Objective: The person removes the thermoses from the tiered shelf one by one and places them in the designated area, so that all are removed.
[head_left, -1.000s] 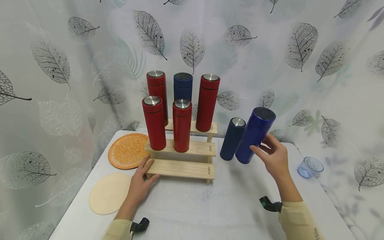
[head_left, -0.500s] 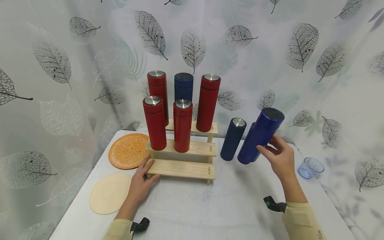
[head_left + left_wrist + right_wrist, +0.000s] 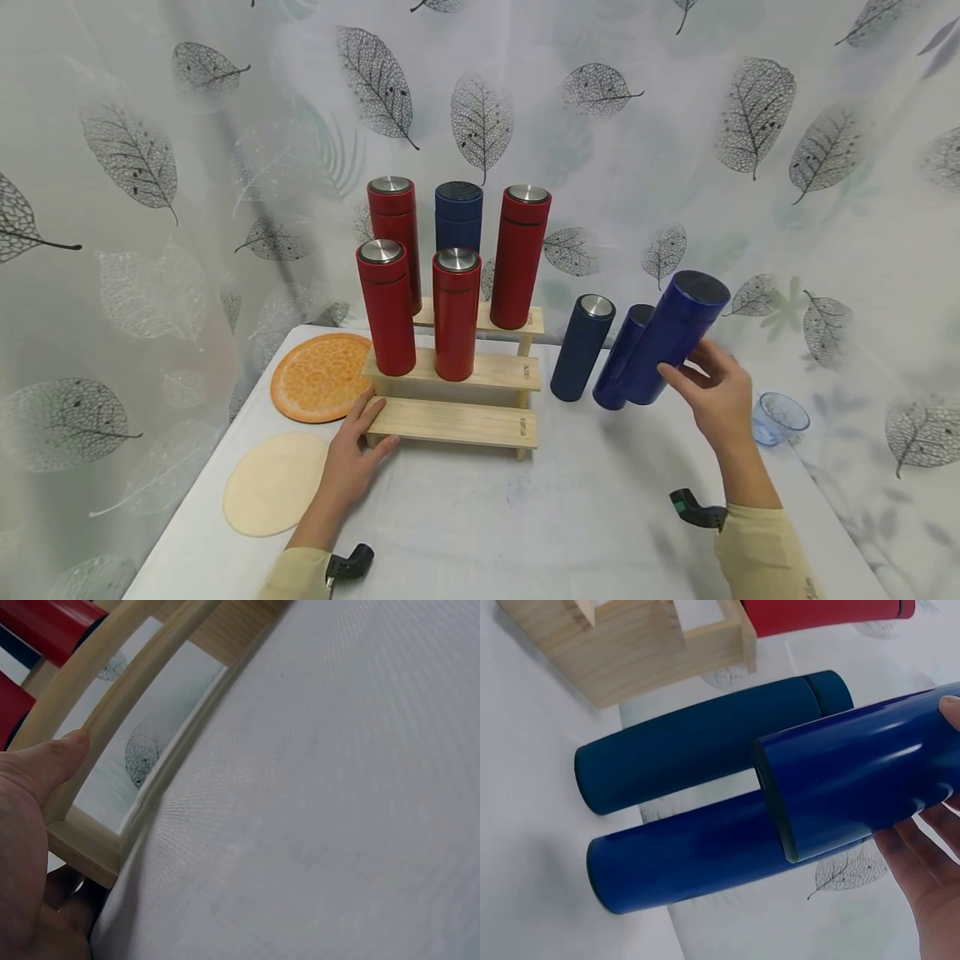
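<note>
My right hand (image 3: 722, 400) grips a glossy blue vacuum flask (image 3: 675, 337), its top leaning to the right. In the right wrist view the flask's base (image 3: 776, 802) overlaps a second blue flask (image 3: 682, 859) standing behind it. Left of that pair, a dark navy flask (image 3: 582, 348) with a steel lid top stands on the table. My left hand (image 3: 351, 454) holds the left end of the three-step wooden rack (image 3: 453, 421) at its lowest step. Thumb (image 3: 64, 757) and fingers lie on opposite sides of the wood; some fingers are hidden.
Red flasks (image 3: 384, 308) stand on the middle and top steps, with a blue one (image 3: 458, 218) at the top centre. A pizza-print disc (image 3: 318, 379) and a pale round board (image 3: 273, 483) lie left. A clear blue cup (image 3: 780, 418) stands right. A leaf-print curtain (image 3: 600, 158) hangs behind.
My right hand has moved right with the blue flask, uncovering more of the second blue flask behind it. My left hand stays on the rack.
</note>
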`<state>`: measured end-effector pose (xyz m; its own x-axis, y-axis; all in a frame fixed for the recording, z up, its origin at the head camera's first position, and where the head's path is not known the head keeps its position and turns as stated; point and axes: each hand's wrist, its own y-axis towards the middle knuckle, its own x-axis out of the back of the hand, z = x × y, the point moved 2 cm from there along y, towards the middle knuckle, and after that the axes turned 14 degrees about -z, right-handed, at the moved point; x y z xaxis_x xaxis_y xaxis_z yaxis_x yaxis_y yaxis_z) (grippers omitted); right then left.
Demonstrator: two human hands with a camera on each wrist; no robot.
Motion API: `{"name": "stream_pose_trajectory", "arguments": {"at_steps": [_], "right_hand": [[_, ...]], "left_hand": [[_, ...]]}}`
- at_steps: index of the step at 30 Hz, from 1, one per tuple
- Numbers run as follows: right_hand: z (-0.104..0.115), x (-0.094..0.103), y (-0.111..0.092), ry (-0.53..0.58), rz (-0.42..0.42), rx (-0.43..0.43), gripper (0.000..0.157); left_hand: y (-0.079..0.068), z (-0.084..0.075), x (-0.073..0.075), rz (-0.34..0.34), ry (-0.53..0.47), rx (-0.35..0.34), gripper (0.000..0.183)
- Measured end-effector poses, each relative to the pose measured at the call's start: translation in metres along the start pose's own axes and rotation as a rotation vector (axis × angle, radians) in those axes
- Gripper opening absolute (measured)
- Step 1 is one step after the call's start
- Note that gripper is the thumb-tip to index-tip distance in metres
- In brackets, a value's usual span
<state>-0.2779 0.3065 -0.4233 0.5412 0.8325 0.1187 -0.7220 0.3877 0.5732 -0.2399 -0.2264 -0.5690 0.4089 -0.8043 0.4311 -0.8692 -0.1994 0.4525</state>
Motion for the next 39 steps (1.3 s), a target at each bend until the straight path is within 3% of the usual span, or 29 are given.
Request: {"name": "stream_pose_trajectory", "arguments": {"at_steps": [26, 39], "right_hand": [[-0.027, 0.026, 0.004, -0.037, -0.018, -0.056, 0.061], [-0.048, 0.032, 0.008, -0.074, -0.023, -0.134, 0.062]], "left_hand": [[0.002, 0.001, -0.001, 0.002, 0.005, 0.01, 0.07], [0.0, -0.001, 0.0, 0.006, 0.011, 0.019, 0.07]]}}
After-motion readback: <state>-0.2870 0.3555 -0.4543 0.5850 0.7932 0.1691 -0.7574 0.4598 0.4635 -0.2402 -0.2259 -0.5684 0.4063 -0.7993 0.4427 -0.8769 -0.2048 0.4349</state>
